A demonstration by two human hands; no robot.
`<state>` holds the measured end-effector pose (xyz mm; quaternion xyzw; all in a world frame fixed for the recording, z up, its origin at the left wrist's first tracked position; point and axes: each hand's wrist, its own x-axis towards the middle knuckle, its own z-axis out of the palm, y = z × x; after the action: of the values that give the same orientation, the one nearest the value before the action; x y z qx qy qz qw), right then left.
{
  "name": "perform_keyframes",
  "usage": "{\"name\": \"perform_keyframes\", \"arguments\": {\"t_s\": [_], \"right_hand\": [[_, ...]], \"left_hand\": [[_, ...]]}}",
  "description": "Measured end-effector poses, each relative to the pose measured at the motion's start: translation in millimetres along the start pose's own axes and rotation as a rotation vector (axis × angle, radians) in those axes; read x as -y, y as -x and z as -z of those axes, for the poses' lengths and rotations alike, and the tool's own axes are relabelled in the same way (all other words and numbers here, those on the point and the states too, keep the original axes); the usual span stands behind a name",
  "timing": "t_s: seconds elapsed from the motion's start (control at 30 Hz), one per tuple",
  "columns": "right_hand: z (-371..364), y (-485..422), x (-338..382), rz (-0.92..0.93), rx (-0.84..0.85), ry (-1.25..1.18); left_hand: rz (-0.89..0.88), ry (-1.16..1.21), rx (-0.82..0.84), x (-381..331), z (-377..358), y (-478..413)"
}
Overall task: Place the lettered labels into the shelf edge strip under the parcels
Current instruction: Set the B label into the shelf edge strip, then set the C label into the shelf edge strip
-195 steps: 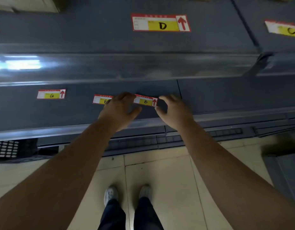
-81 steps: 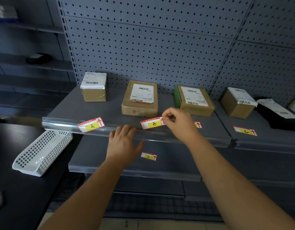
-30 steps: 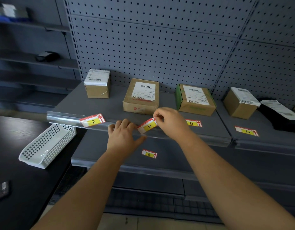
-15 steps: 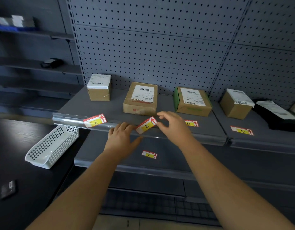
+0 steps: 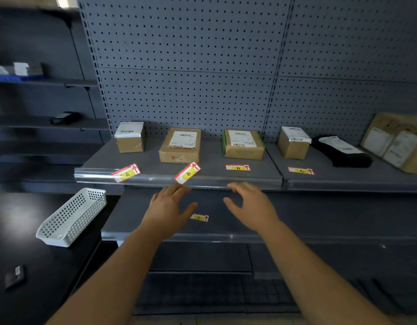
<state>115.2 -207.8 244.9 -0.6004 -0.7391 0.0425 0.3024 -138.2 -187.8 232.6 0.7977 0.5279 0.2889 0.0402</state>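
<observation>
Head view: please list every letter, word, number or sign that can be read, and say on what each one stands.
"A": label A, tilted at the edge strip.
"B": label B, tilted at the strip too.
"D": label D, flat on the upper shelf.
"C": label C, flat on the upper shelf, further right.
"E": label E, on the lower shelf.
Red up arrow: on each label.
Print on parcel stickers: too small to read.

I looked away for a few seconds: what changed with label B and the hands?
The right hand let go of label B, now tilted in the shelf edge strip; it and the left hand drew back, open. Unmoved: label A, label D, label C, label E.
</observation>
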Motion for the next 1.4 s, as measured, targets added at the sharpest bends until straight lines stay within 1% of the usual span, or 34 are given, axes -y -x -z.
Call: {"name": "perform_keyframes", "arguments": {"t_s": [0.1,0.23,0.37,0.6,0.73,0.87,1.0,1.17,1.27,1.4], "right_hand": [[16.9,31.4,6.3,-0.039,-0.02,-0.003],[32.3,76.5,12.9,-0.083,-0.009,-0.003],[46.0,118.0,12.6,-0.13,-0.003,0.025],[74.9,149.8,-10.6,-0.142,-0.02,0.064],[86.0,148.3,-41.8,-0.144,-0.03,0.072],[100.0,137.6,-87.9,-0.141,-0.044,0.055],[124.3,116.2,-139.6,-0.16,-0.057,0.025],[146.5,84.9,-196.1,-0.131,-0.074,0.021],[151.4,69.5,-220.7,-0.105,-0.058,0.03],[154.3,46.6,-244.8,-0.092,-0.065,0.012]], "left_hand": [[-0.025,0.002,0.028,-15.3,4.5,17.3],[-0.065,0.054,0.02,-37.9,4.5,46.6],[-0.094,0.093,0.075,-64.9,0.4,69.6],[-0.171,0.089,0.109,-115.1,-15.7,70.1],[-0.19,0.104,0.124,-143.8,-36.4,52.9],[-0.201,0.097,0.124,-173.8,-64.1,24.8],[-0.193,0.104,0.126,-207.6,-90.8,-15.2],[-0.18,0.099,0.095,-246.9,-119.6,-62.9],[-0.152,0.102,0.058,-258.4,-133.1,-79.6],[-0.129,0.063,0.066,-265.5,-144.3,-102.5]]}}
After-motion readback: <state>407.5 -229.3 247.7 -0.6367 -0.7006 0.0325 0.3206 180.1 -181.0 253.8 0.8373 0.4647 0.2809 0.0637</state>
